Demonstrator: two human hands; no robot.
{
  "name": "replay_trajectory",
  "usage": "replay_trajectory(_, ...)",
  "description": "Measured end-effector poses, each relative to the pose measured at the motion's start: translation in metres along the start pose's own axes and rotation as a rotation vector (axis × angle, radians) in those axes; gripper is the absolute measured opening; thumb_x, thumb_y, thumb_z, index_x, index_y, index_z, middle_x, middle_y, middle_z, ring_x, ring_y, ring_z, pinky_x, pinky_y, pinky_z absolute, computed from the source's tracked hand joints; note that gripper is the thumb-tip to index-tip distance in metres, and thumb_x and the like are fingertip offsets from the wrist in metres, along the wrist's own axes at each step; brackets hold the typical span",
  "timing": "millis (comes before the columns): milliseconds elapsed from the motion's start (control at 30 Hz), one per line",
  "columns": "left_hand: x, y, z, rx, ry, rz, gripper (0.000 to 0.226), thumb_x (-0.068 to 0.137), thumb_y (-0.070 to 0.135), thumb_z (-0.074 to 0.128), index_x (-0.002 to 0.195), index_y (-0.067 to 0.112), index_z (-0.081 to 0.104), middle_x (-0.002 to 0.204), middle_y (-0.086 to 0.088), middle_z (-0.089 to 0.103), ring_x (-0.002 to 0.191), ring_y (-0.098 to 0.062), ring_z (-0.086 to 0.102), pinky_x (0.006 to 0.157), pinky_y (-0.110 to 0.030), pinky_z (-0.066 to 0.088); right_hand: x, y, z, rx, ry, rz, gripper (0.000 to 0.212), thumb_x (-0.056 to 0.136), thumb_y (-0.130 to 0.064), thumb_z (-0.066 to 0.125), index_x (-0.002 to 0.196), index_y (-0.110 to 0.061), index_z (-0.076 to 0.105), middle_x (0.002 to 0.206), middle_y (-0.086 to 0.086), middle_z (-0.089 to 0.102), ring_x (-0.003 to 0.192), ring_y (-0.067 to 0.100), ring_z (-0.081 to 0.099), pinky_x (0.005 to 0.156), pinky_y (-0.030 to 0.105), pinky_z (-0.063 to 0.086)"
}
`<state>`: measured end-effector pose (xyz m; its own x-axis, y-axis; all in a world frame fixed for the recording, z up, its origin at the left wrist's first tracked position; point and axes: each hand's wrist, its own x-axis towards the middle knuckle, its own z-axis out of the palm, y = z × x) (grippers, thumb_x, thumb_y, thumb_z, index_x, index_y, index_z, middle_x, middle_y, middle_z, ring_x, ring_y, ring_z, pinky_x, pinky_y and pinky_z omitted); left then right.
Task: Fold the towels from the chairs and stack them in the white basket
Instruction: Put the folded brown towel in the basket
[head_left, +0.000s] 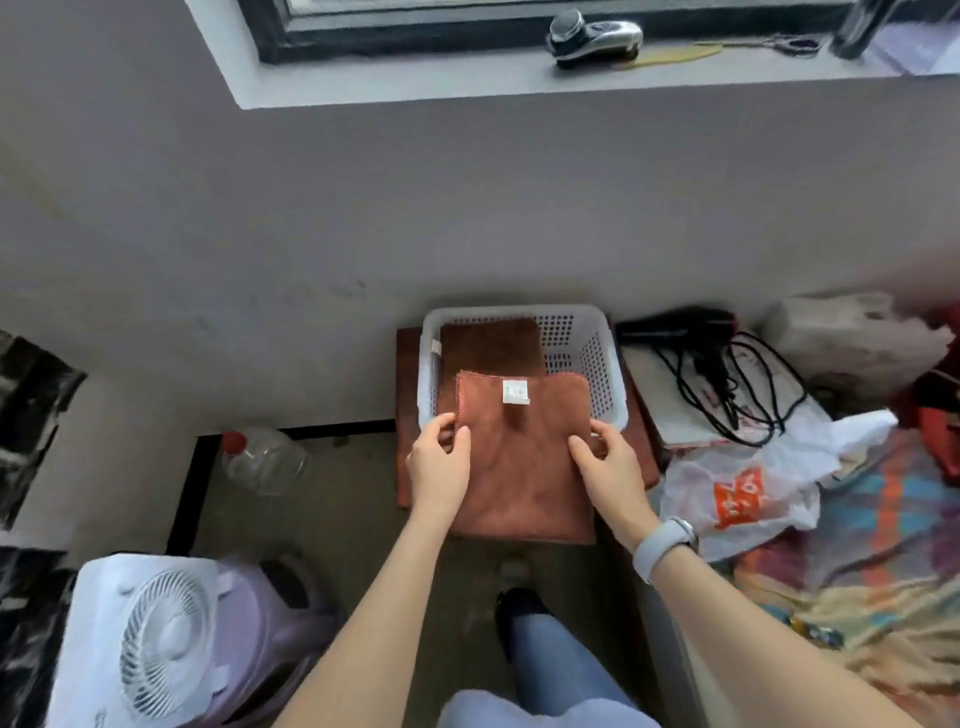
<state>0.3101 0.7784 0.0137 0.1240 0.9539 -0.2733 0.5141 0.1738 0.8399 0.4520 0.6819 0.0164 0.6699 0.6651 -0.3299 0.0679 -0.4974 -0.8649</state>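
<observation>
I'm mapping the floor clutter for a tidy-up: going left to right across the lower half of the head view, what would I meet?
White fan → clear plastic bottle → left hand → folded brown towel → right hand → white plastic bag → patterned blanket.

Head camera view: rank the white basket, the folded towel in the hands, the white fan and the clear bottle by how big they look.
1. white fan, though it sits nearest the camera
2. white basket
3. folded towel, close to the basket
4. clear bottle
</observation>
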Motion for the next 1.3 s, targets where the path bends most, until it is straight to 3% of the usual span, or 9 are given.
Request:
replay_trajectory(133,0.077,0.02,0.026,-0.014,0.021,-0.06,0.029,0.092,0.017,0.05,0.118,0.01,0.057,0.11,-0.009,0.063,0.103,-0.023,0.057,0.093,-0.032,0.044,0.081,-0.025,0.019,0.026,-0.054,0.026,0.034,0.094,-0.021,0.047,0.127,-0.013,0.046,0.111,-0.004,0.052,0.108,0.014,0.051,0.089,0.024,0.04)
replay_trajectory(333,0.152,0.014,0.049,0.047,0.037,-0.101,0.031,0.095,0.015,0.044,0.124,0.009,0.052,0.116,-0.009,0.06,0.108,-0.022,0.056,0.085,-0.023,0.039,0.163,-0.02,0.054,0.042,-0.158,0.107,0.044,0.095,-0.022,0.046,0.137,-0.015,0.037,0.137,0.002,0.047,0.128,0.018,0.043,0.105,0.032,0.038)
replay_trajectory(433,0.165,0.001,0.061,0.302,0.071,-0.1,0.037,0.094,0.013,0.043,0.131,0.009,0.046,0.132,-0.012,0.049,0.123,-0.026,0.045,0.094,-0.03,0.036,0.185,-0.006,0.064,-0.097,-0.173,0.113,0.05,0.094,-0.024,0.048,0.141,-0.017,0.032,0.143,0.006,0.04,0.133,0.021,0.038,0.111,0.038,0.033)
replay_trajectory(567,0.162,-0.012,0.077,0.674,0.096,0.3,0.044,0.087,0.012,0.047,0.131,0.012,0.044,0.14,-0.012,0.043,0.133,-0.029,0.035,0.104,-0.044,0.034,0.181,0.003,0.065,-0.53,0.021,-0.217,0.048,0.094,-0.019,0.041,0.141,-0.013,0.032,0.139,0.013,0.039,0.131,0.025,0.033,0.109,0.041,0.033)
replay_trajectory(667,0.173,-0.025,0.09,0.804,-0.083,0.506,0.05,0.087,0.023,0.035,0.136,0.015,0.038,0.143,-0.013,0.041,0.136,-0.028,0.03,0.11,-0.047,0.032,0.181,0.018,0.08,-0.87,-0.087,-0.563,0.049,0.086,-0.017,0.033,0.135,-0.011,0.038,0.138,0.017,0.046,0.132,0.027,0.028,0.11,0.051,0.03)
replay_trajectory(800,0.196,-0.047,0.101,0.884,-0.146,0.466,0.059,0.087,0.034,0.032,0.142,0.016,0.024,0.148,-0.019,0.031,0.138,-0.029,0.016,0.111,-0.051,0.022,0.204,0.032,0.099,-1.017,-0.163,-0.538,0.055,0.086,-0.031,0.034,0.139,-0.017,0.032,0.147,0.018,0.034,0.138,0.028,0.015,0.112,0.046,0.01)
replay_trajectory(1033,0.208,-0.058,0.109,0.917,-0.156,0.444,0.062,0.088,0.04,0.027,0.146,0.021,0.013,0.152,-0.015,0.021,0.141,-0.025,0.006,0.118,-0.041,0.006,0.218,0.048,0.11,-1.034,-0.235,-0.454,0.057,0.088,-0.037,0.03,0.143,-0.024,0.023,0.152,0.015,0.023,0.142,0.027,0.009,0.11,0.05,0.015)
replay_trajectory(1200,0.205,-0.042,0.106,0.997,-0.186,0.406,0.059,0.085,0.039,0.032,0.14,0.018,0.033,0.145,-0.016,0.038,0.136,-0.032,0.032,0.109,-0.049,0.026,0.216,0.032,0.102,-0.984,-0.316,-0.421,0.059,0.087,-0.037,0.021,0.144,-0.023,0.024,0.155,0.015,0.013,0.14,0.025,-0.004,0.112,0.045,0.005)
replay_trajectory(1300,0.199,-0.024,0.094,0.907,-0.185,0.4,0.049,0.084,0.031,0.044,0.13,0.016,0.049,0.139,-0.014,0.047,0.132,-0.03,0.04,0.109,-0.047,0.027,0.211,0.012,0.095,-0.961,-0.305,-0.426,0.057,0.082,-0.033,0.024,0.131,-0.018,0.048,0.146,0.017,0.037,0.138,0.034,0.027,0.108,0.055,0.02)
